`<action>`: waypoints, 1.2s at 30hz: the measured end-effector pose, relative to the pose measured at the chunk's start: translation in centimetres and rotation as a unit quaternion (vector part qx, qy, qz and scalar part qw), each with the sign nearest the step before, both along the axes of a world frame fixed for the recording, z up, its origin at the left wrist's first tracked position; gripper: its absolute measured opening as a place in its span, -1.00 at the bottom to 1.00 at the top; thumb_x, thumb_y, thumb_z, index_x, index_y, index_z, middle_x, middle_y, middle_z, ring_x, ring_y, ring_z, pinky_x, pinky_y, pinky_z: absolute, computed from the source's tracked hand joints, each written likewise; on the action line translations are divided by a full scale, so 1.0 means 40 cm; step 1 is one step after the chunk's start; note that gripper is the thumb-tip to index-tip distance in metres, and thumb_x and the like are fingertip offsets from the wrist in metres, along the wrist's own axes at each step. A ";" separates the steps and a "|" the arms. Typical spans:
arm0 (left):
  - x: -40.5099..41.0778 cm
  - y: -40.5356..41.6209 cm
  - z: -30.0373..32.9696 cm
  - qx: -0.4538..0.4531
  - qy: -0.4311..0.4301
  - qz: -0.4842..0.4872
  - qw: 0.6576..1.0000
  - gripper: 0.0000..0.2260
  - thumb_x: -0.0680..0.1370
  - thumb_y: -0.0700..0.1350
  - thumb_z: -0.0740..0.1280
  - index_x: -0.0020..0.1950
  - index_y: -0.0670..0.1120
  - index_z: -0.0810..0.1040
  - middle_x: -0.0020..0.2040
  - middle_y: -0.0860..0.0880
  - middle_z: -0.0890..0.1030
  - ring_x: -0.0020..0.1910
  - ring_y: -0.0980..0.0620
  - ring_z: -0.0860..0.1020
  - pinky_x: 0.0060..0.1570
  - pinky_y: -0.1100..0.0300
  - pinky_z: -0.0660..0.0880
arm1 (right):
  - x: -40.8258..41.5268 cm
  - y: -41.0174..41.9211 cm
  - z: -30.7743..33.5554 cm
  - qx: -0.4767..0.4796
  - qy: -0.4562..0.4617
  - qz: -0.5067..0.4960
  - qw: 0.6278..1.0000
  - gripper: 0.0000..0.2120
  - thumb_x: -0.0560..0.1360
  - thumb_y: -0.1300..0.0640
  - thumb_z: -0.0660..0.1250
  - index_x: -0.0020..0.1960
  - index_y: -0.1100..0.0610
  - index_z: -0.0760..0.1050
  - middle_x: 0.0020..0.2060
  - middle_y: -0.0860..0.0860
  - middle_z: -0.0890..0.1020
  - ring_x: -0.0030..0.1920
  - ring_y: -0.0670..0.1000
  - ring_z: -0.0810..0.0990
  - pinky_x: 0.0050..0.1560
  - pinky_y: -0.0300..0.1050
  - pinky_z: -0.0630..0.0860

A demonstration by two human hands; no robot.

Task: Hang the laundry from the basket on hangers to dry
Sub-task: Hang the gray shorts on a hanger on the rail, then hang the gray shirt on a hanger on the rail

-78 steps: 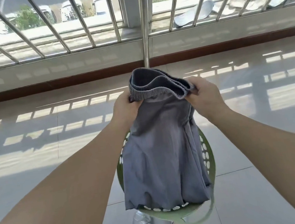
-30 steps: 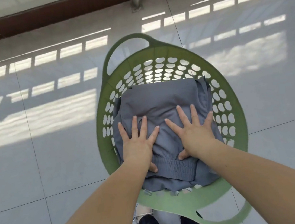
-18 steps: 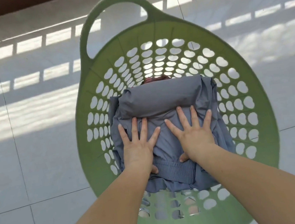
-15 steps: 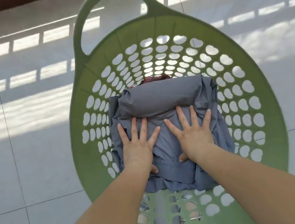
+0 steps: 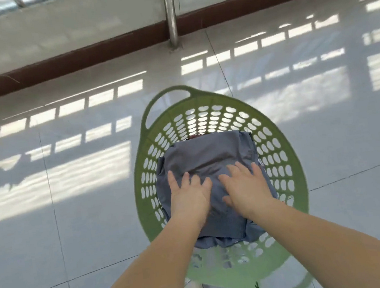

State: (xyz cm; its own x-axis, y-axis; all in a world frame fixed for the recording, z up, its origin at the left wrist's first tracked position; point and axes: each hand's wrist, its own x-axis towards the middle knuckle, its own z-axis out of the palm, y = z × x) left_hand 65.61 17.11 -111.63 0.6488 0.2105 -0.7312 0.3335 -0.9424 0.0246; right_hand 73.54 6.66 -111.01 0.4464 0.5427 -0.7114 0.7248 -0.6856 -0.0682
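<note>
Grey garment (image 5: pixel 205 156) under seemingly flat hands (image 5: pixel 216 193).

A green basket (image 5: pixel 291 186) stands on the pale tiled floor (image 5: pixel 75 228).

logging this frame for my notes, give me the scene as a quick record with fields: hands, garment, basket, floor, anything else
left hand: flat on the grey garment, fingers spread
right hand: flat on the same garment, beside the left
garment: grey, folded, lying in the basket; a dark red item peeks out at its far edge
basket: green, perforated, round, one handle on the far side
floor: pale glossy tiles with window-bar sunlight
pole: metal, upright at the far wall
hangers: none in view
</note>
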 end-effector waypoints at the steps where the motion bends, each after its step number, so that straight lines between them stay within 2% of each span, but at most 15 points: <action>1: 0.004 0.006 0.055 -0.003 -0.050 0.016 0.999 -0.56 0.51 -0.10 0.33 0.35 -0.02 0.28 0.31 -0.11 0.36 0.40 -0.14 0.25 0.39 -0.29 -0.21 | 0.000 -0.001 0.057 0.049 -0.017 -0.024 0.998 -0.64 0.55 0.02 0.18 0.33 0.03 0.34 0.40 0.07 0.29 0.44 0.10 0.17 0.43 0.12 -0.01; 2: 0.010 0.014 0.120 -0.003 -0.092 0.034 0.995 -0.70 0.51 -0.16 0.30 0.21 -0.02 0.36 0.19 -0.07 0.43 0.31 -0.10 0.35 0.42 -0.26 -0.16 | 0.002 0.000 0.117 0.093 -0.042 -0.045 0.994 -0.72 0.55 0.05 0.16 0.25 0.03 0.41 0.30 0.01 0.39 0.37 0.06 0.28 0.38 0.03 0.08; 4: 0.019 0.027 0.249 -0.005 -0.147 0.060 0.987 -0.84 0.54 -0.17 0.23 0.10 -0.01 0.41 0.10 -0.02 0.45 0.22 -0.06 0.40 0.45 -0.20 -0.08 | -0.002 0.000 0.239 0.166 -0.080 -0.089 0.979 -0.78 0.54 0.07 0.17 0.13 0.00 0.51 0.13 -0.07 0.50 0.21 0.01 0.42 0.22 -0.07 0.22; 6: 0.033 0.040 0.412 0.001 -0.185 0.062 0.981 -0.88 0.59 -0.11 0.15 0.08 0.02 0.44 0.09 0.01 0.46 0.19 -0.03 0.42 0.44 -0.14 -0.01 | -0.004 -0.001 0.395 0.232 -0.135 -0.130 0.954 -0.88 0.50 0.10 0.28 -0.05 -0.02 0.58 -0.06 -0.10 0.59 0.01 0.01 0.56 0.02 -0.06 0.36; 8: 0.044 0.034 0.545 0.002 -0.236 0.075 0.969 -0.87 0.60 -0.07 0.12 0.05 0.03 0.45 0.07 0.03 0.48 0.18 0.00 0.43 0.42 -0.10 0.02 | -0.011 -0.007 0.511 0.296 -0.192 -0.162 0.922 -0.92 0.38 0.15 0.42 -0.25 0.00 0.59 -0.28 -0.08 0.61 -0.24 0.04 0.60 -0.19 -0.09 0.45; 10: 0.054 0.033 0.711 0.000 -0.280 0.080 0.957 -0.86 0.61 -0.05 0.12 0.06 0.02 0.45 0.08 0.04 0.48 0.19 0.01 0.42 0.44 -0.10 -0.04 | -0.019 -0.019 0.665 0.333 -0.221 -0.197 0.895 -0.89 0.34 0.18 0.46 -0.29 0.02 0.57 -0.33 -0.07 0.60 -0.31 0.04 0.59 -0.24 -0.10 0.47; 14: 0.057 0.015 0.985 -0.013 -0.370 0.109 0.923 -0.88 0.57 -0.05 0.16 0.02 0.01 0.48 0.07 0.04 0.51 0.18 0.04 0.44 0.44 -0.07 -0.02 | -0.038 -0.029 0.923 0.414 -0.280 -0.234 0.834 -0.93 0.33 0.21 0.46 -0.22 0.08 0.61 -0.25 -0.02 0.65 -0.26 0.08 0.62 -0.20 -0.08 0.49; 19: 0.026 -0.034 1.298 -0.010 -0.486 0.075 0.871 -0.88 0.57 -0.01 0.19 0.03 0.02 0.47 0.08 0.07 0.51 0.15 0.06 0.44 0.45 -0.04 0.03 | -0.082 -0.057 1.212 0.512 -0.323 -0.233 0.761 -0.94 0.42 0.19 0.41 -0.11 0.10 0.59 -0.16 0.01 0.65 -0.13 0.07 0.61 -0.12 -0.05 0.50; 21: 0.015 -0.046 1.391 -0.003 -0.522 0.047 0.851 -0.85 0.58 0.01 0.18 0.10 0.03 0.46 0.16 0.08 0.49 0.22 0.08 0.42 0.46 -0.03 -0.05 | -0.093 -0.067 1.293 0.550 -0.348 -0.224 0.726 -0.95 0.44 0.19 0.40 -0.09 0.12 0.60 -0.08 0.04 0.65 -0.04 0.08 0.61 -0.04 -0.03 0.53; 25: 0.001 -0.069 1.594 -0.008 -0.618 0.004 0.786 -0.80 0.57 -0.01 0.21 0.18 0.06 0.46 0.26 0.10 0.47 0.32 0.11 0.37 0.47 0.00 -0.09 | -0.105 -0.106 1.481 0.606 -0.397 -0.213 0.655 -0.87 0.49 0.15 0.33 0.03 0.10 0.58 0.11 0.05 0.59 0.15 0.05 0.54 0.17 -0.11 0.42; 27: -0.002 -0.085 1.689 -0.007 -0.668 -0.016 0.744 -0.79 0.57 -0.03 0.23 0.19 0.05 0.47 0.24 0.08 0.47 0.31 0.10 0.38 0.46 0.06 -0.10 | -0.105 -0.129 1.575 0.623 -0.437 -0.198 0.617 -0.81 0.51 0.08 0.22 0.02 0.08 0.57 0.11 0.05 0.59 0.14 0.04 0.54 0.15 -0.16 0.38; 29: -0.005 -0.106 1.774 -0.007 -0.712 -0.041 0.701 -0.81 0.54 -0.06 0.28 0.15 0.02 0.50 0.20 0.06 0.51 0.27 0.06 0.43 0.41 0.11 -0.10 | -0.115 -0.158 1.668 0.639 -0.468 -0.185 0.582 -0.76 0.49 0.04 0.16 0.00 0.07 0.57 0.10 0.06 0.59 0.12 0.06 0.56 0.13 -0.13 0.40; 32: 0.007 -0.137 1.878 0.008 -0.768 -0.092 0.634 -0.86 0.48 -0.08 0.33 0.03 -0.02 0.55 0.03 0.03 0.58 0.07 0.00 0.57 0.34 -0.06 0.15 | -0.109 -0.195 1.795 0.646 -0.510 -0.169 0.542 -0.75 0.50 0.02 0.15 -0.02 0.06 0.57 0.10 0.05 0.59 0.09 0.04 0.55 0.11 -0.11 0.43; 34: 0.020 -0.162 1.963 0.021 -0.803 -0.130 0.581 -0.83 0.46 -0.02 0.23 -0.03 0.00 0.55 -0.04 0.06 0.59 -0.03 0.03 0.60 0.25 -0.12 0.32 | -0.095 -0.227 1.884 0.650 -0.546 -0.168 0.501 -0.75 0.48 0.01 0.14 -0.04 0.04 0.57 0.10 0.02 0.59 0.09 -0.02 0.51 0.12 -0.13 0.39; 36: 0.024 -0.187 2.029 0.024 -0.810 -0.162 0.563 -0.78 0.45 0.01 0.16 -0.04 0.02 0.55 -0.06 0.09 0.59 -0.05 0.07 0.60 0.22 -0.11 0.39 | -0.076 -0.245 1.954 0.647 -0.565 -0.165 0.485 -0.75 0.45 0.01 0.14 -0.04 0.02 0.58 0.10 0.00 0.58 0.10 -0.07 0.45 0.12 -0.12 0.38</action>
State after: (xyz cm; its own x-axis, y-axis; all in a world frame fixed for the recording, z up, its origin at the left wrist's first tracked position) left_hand 66.55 9.63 -30.48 0.4663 -0.1157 0.8770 -0.2784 -0.9602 0.0214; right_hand 70.52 -3.16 -32.87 0.3700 -0.0254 0.9287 0.6655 -0.6902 -0.2841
